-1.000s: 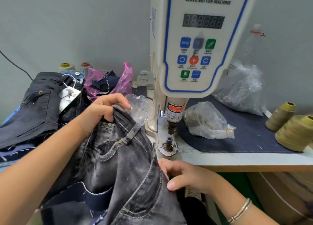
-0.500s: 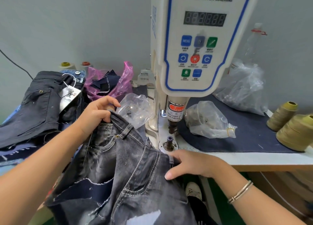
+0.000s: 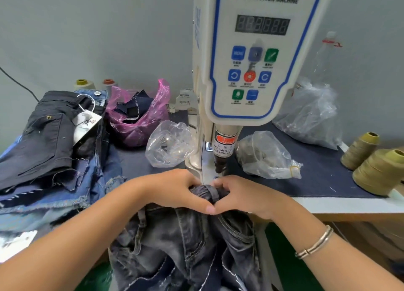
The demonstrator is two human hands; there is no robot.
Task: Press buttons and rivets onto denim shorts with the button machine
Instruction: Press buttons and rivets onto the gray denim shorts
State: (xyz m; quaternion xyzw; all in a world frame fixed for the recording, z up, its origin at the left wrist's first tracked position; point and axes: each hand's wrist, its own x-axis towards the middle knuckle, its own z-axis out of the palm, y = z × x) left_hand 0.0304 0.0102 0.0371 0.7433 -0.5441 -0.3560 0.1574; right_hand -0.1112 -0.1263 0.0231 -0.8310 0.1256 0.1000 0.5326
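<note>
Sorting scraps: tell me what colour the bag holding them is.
Translucent pink bag, clearest in the head view.

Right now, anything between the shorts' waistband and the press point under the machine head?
Nothing visible. Both hands, left hand and right hand, pinch the grey denim shorts just below the punch. The die itself is hidden behind the fingers and the bunched waistband.

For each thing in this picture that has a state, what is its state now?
Left hand: grips the shorts' waistband.
Right hand: grips the waistband too.
Grey denim shorts: bunched at the machine's base, hanging down.
Button machine: display unlit, punch raised.
Pink bag: open, holding fabric scraps.
Clear bag: tied with a rubber band.
</note>
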